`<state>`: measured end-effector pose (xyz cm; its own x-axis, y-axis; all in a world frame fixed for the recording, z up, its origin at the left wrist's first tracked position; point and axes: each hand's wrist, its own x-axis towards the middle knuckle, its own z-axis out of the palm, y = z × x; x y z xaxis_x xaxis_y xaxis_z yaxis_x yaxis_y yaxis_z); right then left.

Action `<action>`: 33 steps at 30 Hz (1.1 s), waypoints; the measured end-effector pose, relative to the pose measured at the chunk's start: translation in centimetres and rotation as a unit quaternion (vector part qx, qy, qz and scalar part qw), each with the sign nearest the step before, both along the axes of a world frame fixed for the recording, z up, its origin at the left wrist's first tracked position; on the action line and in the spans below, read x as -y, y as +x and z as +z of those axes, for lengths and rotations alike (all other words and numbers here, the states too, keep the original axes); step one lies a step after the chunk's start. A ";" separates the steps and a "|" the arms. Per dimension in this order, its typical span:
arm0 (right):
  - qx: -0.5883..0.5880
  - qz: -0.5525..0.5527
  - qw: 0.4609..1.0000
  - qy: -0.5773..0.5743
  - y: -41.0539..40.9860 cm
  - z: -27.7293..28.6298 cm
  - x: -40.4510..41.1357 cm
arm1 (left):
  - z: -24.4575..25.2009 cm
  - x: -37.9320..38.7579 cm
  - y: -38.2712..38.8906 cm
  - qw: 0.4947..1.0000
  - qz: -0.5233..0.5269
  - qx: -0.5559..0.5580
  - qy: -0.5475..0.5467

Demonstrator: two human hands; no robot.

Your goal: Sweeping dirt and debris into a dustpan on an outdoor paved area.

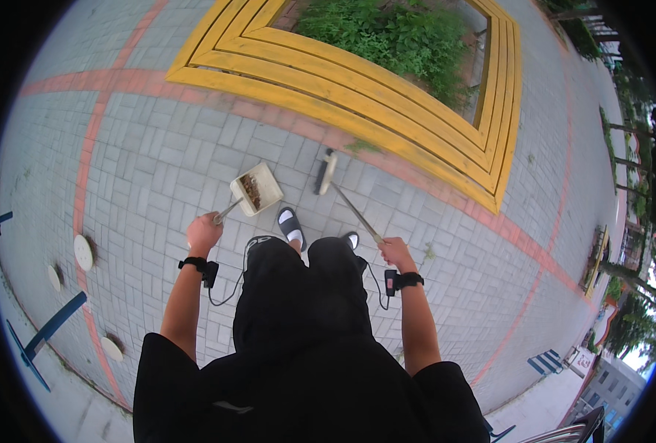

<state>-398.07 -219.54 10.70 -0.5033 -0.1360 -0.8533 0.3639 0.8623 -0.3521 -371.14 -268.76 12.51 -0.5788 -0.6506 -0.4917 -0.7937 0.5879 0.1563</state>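
Observation:
My left hand point(204, 233) is closed around the handle of a cream long-handled dustpan point(268, 191). Brown debris point(251, 190), perhaps dry leaves, lies inside the pan towards its handle side. With my right hand point(396, 252) I grip the metal handle of a broom point(355, 212). The broom head point(327, 173), cream with dark bristles, is to the right of the pan and apart from it, over the grey paving point(300, 148). My feet, in dark slide sandals point(290, 226) and white socks, are just below the pan and the broom head.
Ahead, a yellow slatted bench point(328, 94) frames a planter of green plants point(386, 44). Round pale stools point(84, 252) and a dark blue metal bench point(51, 326) stand at left. Red brick strips point(98, 116) cross the paving. Trees point(632, 310) line the right side.

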 end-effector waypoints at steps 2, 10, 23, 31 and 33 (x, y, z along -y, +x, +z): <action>-0.007 -0.010 1.000 0.014 0.0 1.0 -3.0 | -1.0 -0.1 -2.3 0.999 -0.034 0.004 0.011; -0.072 -0.078 0.991 0.078 0.6 1.2 -12.2 | -4.6 -4.7 -12.5 0.984 -0.165 -0.059 0.028; -0.250 0.113 0.929 0.250 2.4 -1.7 -16.1 | -8.0 -12.4 -22.3 0.968 -0.248 -0.020 0.035; -0.240 0.132 0.928 0.252 -9.8 -7.4 -15.2 | -7.3 -14.7 -24.6 0.964 -0.263 -0.041 -0.001; -0.225 0.129 0.928 0.269 -12.2 -8.8 -13.6 | -7.2 -14.9 -24.3 0.969 -0.246 -0.025 -0.005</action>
<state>-410.22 -205.98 1.87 -0.8345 0.0827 -0.5448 0.0411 0.9953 0.0882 -395.43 -253.85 5.34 -0.8432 -0.2949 -0.4496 -0.4090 0.8945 0.1805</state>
